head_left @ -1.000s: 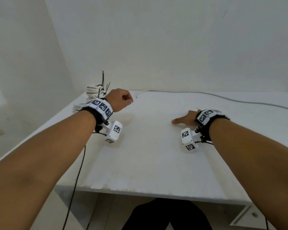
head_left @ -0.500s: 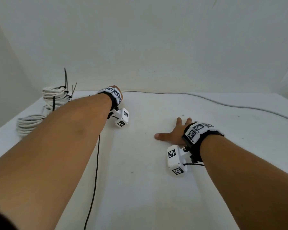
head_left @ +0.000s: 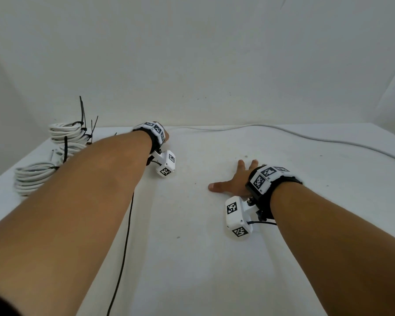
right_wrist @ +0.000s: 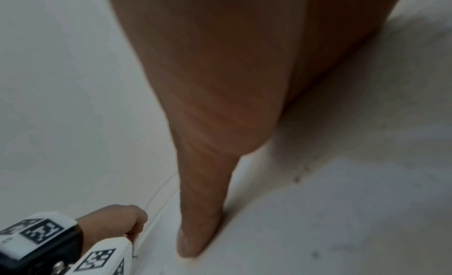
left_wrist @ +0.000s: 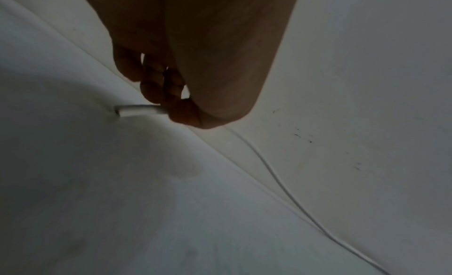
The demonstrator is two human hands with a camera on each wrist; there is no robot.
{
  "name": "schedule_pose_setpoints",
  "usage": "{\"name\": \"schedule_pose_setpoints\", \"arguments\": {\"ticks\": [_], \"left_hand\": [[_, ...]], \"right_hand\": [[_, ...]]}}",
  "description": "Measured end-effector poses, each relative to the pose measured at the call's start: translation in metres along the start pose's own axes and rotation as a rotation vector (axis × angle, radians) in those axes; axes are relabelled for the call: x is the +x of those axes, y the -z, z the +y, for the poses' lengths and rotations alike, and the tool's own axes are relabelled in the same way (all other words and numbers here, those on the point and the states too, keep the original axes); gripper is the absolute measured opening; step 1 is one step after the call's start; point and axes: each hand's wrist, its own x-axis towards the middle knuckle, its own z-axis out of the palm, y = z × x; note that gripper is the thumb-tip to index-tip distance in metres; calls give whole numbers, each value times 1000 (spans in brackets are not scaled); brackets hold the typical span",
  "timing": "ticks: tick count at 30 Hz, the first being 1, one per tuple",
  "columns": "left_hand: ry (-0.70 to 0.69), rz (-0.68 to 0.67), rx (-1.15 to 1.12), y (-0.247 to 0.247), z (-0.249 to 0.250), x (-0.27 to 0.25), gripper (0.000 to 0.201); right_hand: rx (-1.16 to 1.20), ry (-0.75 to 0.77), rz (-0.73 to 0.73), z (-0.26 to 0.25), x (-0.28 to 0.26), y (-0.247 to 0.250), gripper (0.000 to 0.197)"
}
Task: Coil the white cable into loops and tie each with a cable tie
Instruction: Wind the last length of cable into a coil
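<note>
A loose white cable (head_left: pixel 255 125) runs along the table's back edge and off to the right. At the back of the table my left hand (head_left: pixel 165 135) is mostly hidden behind its wristband. In the left wrist view its fingertips (left_wrist: pixel 171 109) pinch the cable's end (left_wrist: pixel 137 110), and the rest of the cable (left_wrist: pixel 293 200) trails away along the wall. My right hand (head_left: pixel 234 182) lies flat on the table with fingers spread, holding nothing; its thumb (right_wrist: pixel 195 240) presses on the surface. Several coiled white bundles (head_left: pixel 65 133) bound with black cable ties (head_left: pixel 82 110) sit at the far left.
The white table (head_left: pixel 192 258) meets a white wall at the back and on both sides. A further tied coil (head_left: pixel 32 179) lies near the left edge, partly behind my left forearm. A thin black camera cord (head_left: pixel 126 224) hangs from my left wrist across the table.
My left hand has reached from the table's middle left to the back edge and taken the cable's end. My right hand has spread flat. The head view moved forward.
</note>
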Motion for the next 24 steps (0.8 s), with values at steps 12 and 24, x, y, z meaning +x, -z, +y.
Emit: {"name": "schedule_pose_setpoints", "arguments": {"ticks": [12, 24], "left_hand": [[-127, -25, -953, 8, 28, -81, 21], [-261, -612, -1755, -16, 22, -178, 23]], "right_hand": [[-17, 26, 56, -1, -12, 7, 143], [504, 630, 387, -17, -32, 13, 38]]}}
